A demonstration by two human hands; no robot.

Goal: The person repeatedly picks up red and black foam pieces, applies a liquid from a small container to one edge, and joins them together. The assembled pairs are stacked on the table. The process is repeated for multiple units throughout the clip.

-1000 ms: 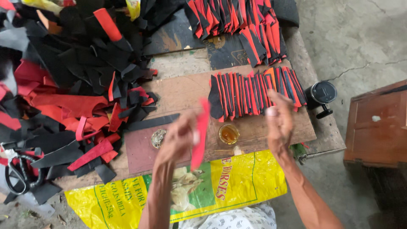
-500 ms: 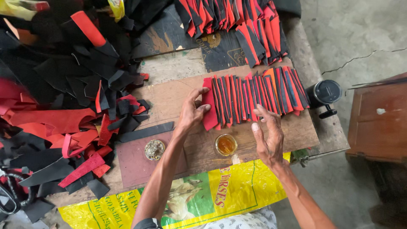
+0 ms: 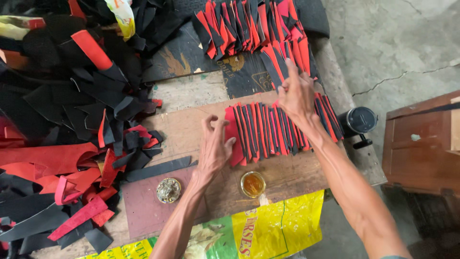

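A row of overlapping red and black strips [image 3: 275,127] lies on a brown board [image 3: 182,127]. My left hand [image 3: 214,148] rests on the left end of the row, fingers spread over the outermost red strip. My right hand [image 3: 297,93] presses flat on the upper right part of the row, fingers pointing away from me. Neither hand grips anything. A second, larger batch of red and black strips [image 3: 254,26] is laid out farther back.
A heap of loose black and red offcuts [image 3: 72,120] covers the left side. Two small round tins [image 3: 168,190] [image 3: 253,184] sit near the front edge, above a yellow printed sack [image 3: 268,230]. A black round can [image 3: 360,120] and a wooden cabinet [image 3: 421,144] stand to the right.
My left hand laid a red strip at the row's left end and now rests on it. My right hand moved from in front of me up onto the row.
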